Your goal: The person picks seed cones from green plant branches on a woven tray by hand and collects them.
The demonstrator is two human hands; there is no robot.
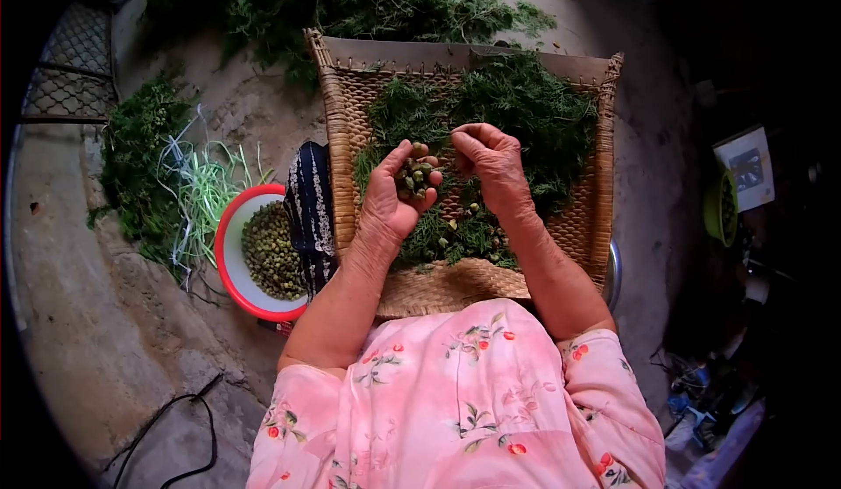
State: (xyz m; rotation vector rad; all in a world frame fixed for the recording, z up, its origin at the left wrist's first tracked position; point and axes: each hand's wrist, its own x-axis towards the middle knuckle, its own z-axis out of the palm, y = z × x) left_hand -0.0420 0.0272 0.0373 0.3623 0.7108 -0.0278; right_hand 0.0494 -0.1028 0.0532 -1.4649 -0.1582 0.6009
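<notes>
My left hand (392, 204) is cupped, palm up, around several small green seed cones (413, 179). To its right, my right hand (501, 166) has thumb and forefinger pinched together; whatever may be between the tips is too small to make out. Both hands are above a woven wicker basket (341, 121), a shallow scoop shape. Feathery green conifer sprigs (534, 108) lie in it, thickest at the right and back. A few loose cones show among the sprigs below my hands.
A red-rimmed white bowl (222, 242) of cones stands left of the basket, beside a dark patterned cloth (308, 200). Pale plastic strands (206, 195) and more greenery (140, 156) lie further left. A large branch pile (350, 3) is behind. A black cable (213, 436) lies front left.
</notes>
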